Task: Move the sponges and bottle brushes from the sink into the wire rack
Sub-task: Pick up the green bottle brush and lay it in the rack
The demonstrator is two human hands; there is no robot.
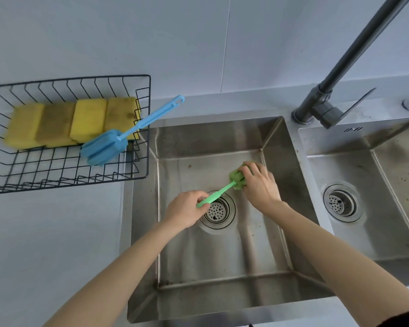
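Green bottle brush [224, 188] is last thing in the sink [276, 138], above the drain. My left hand [187, 208] pinches handle end, right hand [257, 182] wraps the sponge head. Long axis runs lower-left to upper-right. Wire rack [142, 147] sits up-left, so left hand's nearer & prob leads the lift.

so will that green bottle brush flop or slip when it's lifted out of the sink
The green bottle brush probably stays stiff: its thin handle looks straight. Its foam head should squash under the right hand. Likely light, since the left hand pinches the handle end.
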